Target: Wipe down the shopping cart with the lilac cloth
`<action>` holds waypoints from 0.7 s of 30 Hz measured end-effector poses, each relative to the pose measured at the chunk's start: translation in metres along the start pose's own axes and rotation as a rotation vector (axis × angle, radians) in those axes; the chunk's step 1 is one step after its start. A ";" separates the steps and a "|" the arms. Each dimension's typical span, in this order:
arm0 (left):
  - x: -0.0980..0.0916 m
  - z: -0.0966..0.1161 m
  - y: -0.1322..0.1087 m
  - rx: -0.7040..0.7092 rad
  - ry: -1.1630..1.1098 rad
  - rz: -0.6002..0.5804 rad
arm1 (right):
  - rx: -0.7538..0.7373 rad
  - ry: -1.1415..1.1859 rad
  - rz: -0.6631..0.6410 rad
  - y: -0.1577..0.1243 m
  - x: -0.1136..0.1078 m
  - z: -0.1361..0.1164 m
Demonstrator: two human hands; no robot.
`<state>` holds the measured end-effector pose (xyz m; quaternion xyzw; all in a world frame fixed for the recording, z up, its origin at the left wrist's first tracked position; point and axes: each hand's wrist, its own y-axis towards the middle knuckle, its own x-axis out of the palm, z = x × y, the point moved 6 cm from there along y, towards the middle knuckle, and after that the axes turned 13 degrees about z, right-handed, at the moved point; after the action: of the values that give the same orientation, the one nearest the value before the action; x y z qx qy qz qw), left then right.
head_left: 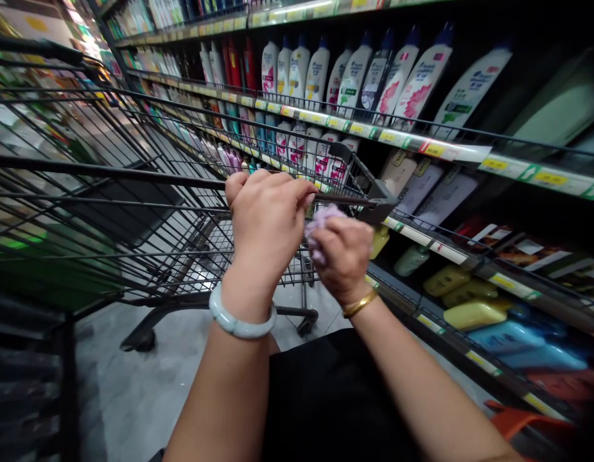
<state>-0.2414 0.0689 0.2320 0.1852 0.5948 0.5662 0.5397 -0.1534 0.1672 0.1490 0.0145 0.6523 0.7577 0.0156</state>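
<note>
My left hand [268, 215] is wrapped over the dark top rail [171, 178] of a black wire shopping cart [104, 224], with a pale jade bangle [241, 321] on the wrist. Just to the right and a little lower, my right hand [345, 253] is closed around a crumpled lilac cloth [320, 231]. A gold bracelet [360, 304] circles that wrist. The cloth bulges out on the left side of the fist, close under the rail. Part of it is hidden inside my fingers.
Shelves with white shampoo bottles [419, 83] and price labels [436, 149] run along the right. Yellow bottles [474, 314] and blue bottles [513, 340] lie on a lower shelf. Grey tiled floor [133, 385] shows below the cart. A green panel [51, 282] stands at left.
</note>
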 end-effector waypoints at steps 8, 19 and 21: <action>0.006 -0.001 0.002 -0.007 0.011 0.003 | -0.061 -0.023 -0.135 -0.025 0.013 -0.014; 0.009 0.000 0.002 0.018 0.030 0.036 | 0.043 -0.038 -0.125 -0.027 0.012 0.012; 0.009 0.000 0.002 0.020 0.025 0.039 | 0.002 -0.006 -0.182 -0.036 0.019 -0.002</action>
<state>-0.2455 0.0774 0.2301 0.1950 0.6034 0.5729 0.5193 -0.1724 0.1712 0.1133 -0.0427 0.6517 0.7524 0.0862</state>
